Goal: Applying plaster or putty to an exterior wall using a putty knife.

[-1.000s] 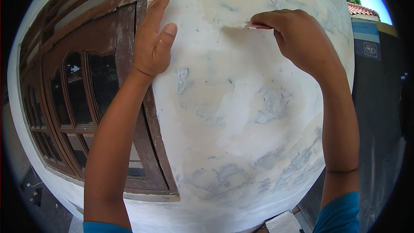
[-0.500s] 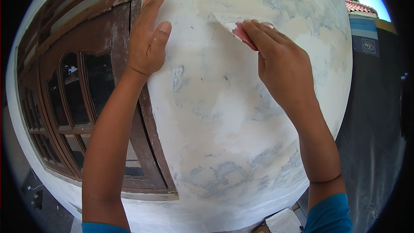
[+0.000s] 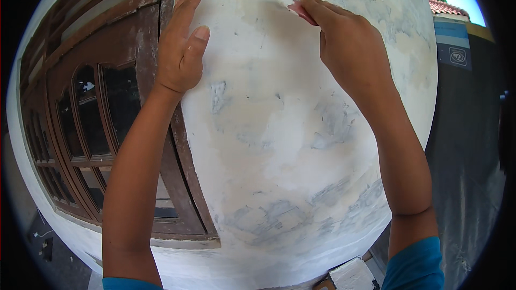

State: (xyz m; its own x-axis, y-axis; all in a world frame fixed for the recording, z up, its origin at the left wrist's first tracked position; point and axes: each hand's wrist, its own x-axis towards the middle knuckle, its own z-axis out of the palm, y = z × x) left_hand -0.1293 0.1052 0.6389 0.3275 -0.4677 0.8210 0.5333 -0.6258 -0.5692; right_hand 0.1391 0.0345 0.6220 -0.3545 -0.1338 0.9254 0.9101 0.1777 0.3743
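Apparently our right hand (image 3: 352,40) has its fingers closed around a pink flat tool (image 3: 303,13) edged with white, which is at the pale wall (image 3: 293,139), right of our left hand (image 3: 180,56). That left hand is open, fingers straight, holding nothing we can see; whether it touches the wall, we cannot tell. If we tilt or press the tool too hard, its corner might gouge the wall; straying left, it could smear the brown window frame (image 3: 195,182)

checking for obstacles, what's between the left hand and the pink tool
In the head view, just patchy whitish wall between left hand and pink tool.
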